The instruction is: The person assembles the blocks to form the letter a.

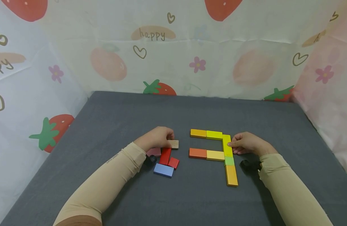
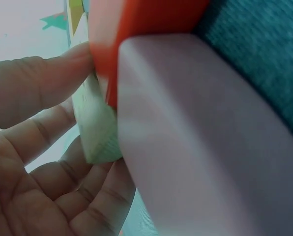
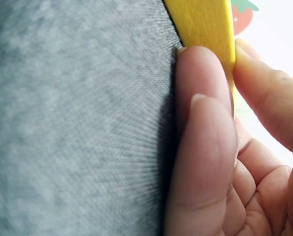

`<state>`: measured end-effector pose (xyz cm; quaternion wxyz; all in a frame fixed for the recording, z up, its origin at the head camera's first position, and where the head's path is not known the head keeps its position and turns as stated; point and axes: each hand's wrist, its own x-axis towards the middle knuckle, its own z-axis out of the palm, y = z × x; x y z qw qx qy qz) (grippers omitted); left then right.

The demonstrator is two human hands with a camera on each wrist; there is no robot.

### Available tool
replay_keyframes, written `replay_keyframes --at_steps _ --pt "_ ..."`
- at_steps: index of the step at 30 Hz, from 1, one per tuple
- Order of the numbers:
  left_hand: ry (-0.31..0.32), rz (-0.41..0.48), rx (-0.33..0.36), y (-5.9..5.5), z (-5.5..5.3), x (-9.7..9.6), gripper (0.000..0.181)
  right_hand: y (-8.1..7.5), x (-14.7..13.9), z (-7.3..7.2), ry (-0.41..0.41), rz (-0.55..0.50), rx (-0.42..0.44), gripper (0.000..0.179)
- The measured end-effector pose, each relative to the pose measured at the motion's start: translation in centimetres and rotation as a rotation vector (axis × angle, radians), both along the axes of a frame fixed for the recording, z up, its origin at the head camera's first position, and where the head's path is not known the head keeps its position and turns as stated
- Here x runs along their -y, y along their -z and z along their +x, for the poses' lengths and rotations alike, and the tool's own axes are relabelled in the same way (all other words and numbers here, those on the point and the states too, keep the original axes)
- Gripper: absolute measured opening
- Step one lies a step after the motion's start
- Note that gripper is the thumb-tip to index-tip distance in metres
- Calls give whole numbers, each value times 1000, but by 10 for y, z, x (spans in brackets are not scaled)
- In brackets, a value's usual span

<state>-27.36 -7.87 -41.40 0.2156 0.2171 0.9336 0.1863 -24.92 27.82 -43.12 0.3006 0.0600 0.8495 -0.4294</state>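
1. Left hand (image 1: 157,138): thumb and fingers pinch the bare-wood block (image 1: 174,144), at the far end of the left cluster.
2. Right hand (image 1: 248,143): thumb on the top face of the upright yellow block (image 1: 227,147), other fingers bent against its right side; grip is narrow, block lies on the cloth.
3. Left cluster, under and just beside the left hand: mauve block (image 1: 154,152), partly hidden by the wrist; long red block (image 1: 165,156); short red block (image 1: 173,163), set at an angle; blue block (image 1: 163,170), nearest the wearer. Left wrist view has mauve and red large and blurred, close to the thumb.
4. Right layout, column: upright yellow at the far end, small green block (image 1: 229,161) next, amber block (image 1: 231,175) nearest.
5. Two rows run left off the column. Far row: orange-yellow block (image 1: 198,133), then lime-yellow block (image 1: 214,135). Near row: red-orange block (image 1: 198,153), then pale yellow block (image 1: 215,155).
6. Beige sleeves (image 1: 105,182) on both arms.
7. Everything sits on a dark grey cloth (image 1: 134,110).
8. Printed curtain (image 1: 179,69) behind: strawberries, hearts, flowers, "happy".
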Motion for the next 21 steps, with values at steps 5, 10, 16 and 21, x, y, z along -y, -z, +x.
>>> replay_keyframes --at_steps 5,10,16,21 --pt "9 -9 -4 -1 -1 -1 9 0 -1 0 -2 -2 0 22" --pt "3 4 11 -3 0 -3 4 0 0 0 -3 -6 4 22" --pt "-18 35 15 -7 2 -7 3 0 1 -1 7 -8 15 21" --pt "-57 69 20 -9 4 -10 3 1 0 -2 19 -4 20 20"
